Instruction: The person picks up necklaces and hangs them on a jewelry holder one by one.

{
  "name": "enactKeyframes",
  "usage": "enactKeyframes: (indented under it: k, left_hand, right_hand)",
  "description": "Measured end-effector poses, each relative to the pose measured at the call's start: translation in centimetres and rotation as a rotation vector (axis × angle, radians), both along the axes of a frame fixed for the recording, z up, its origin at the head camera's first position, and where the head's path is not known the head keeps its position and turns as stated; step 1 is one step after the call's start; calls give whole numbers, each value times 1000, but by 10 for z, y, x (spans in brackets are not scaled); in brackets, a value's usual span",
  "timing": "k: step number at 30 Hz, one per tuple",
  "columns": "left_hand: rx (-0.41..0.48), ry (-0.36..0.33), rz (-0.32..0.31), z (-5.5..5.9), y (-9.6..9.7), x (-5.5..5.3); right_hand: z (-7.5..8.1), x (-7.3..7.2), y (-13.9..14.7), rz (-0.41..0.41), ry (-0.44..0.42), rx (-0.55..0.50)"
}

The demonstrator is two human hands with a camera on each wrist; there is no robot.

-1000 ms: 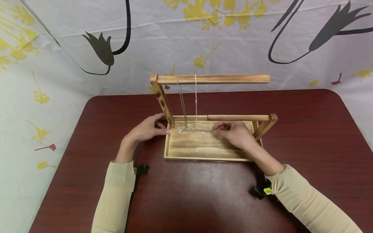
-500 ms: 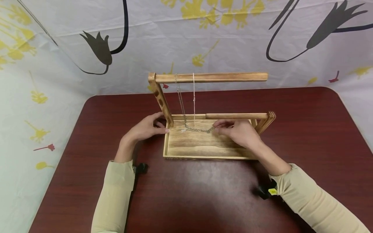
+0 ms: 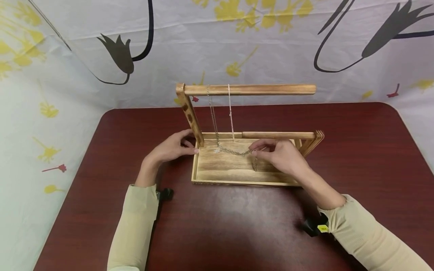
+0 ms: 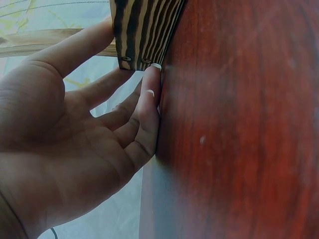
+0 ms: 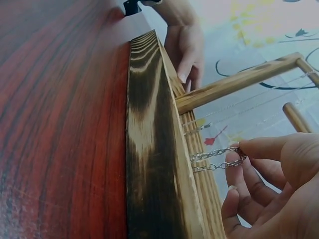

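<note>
A wooden jewelry stand with a shallow tray base stands on the table. My left hand holds its left end, thumb at the outer side and fingers reaching behind the upright; in the left wrist view the fingertips touch the dark-grained corner. Over the tray, my right hand pinches a silver chain between thumb and index finger. From the pinch the chain sags left toward a hanging necklace and a small pale pendant, and a short loop dangles below. The right wrist view shows the chain's links doubled.
A thin pale cord hangs beside the necklace from the upper bar. Behind the tray runs a lower bar on a slatted right support. The dark red table meets a patterned cloth behind.
My right hand has drawn slightly right and the chain has lifted from the tray into a sag, with a loop now dangling under the fingers. My left hand stays at the stand's end.
</note>
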State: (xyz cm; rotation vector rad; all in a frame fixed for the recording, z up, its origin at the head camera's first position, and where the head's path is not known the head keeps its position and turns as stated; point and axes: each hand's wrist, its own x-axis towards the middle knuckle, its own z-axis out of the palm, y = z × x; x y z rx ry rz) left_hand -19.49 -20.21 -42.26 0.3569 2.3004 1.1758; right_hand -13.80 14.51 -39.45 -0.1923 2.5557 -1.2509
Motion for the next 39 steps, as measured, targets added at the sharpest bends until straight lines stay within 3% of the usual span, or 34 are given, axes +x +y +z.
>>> enactKeyframes:
  k: [10,23,30,39]
  left_hand:
    - [-27,8,0,0,0,-1]
    - [-20,-1,2,-1,0,-1]
    - [-7,7,1,0,0,0]
    - [10,4,-6,-1,1,0]
  right_hand:
    - [8,7,2,10,30,-19]
    - [18,18,-1,81,76,-105]
    - [27,23,-3,86,69,-84]
    - [41,27,0,87,65,-161]
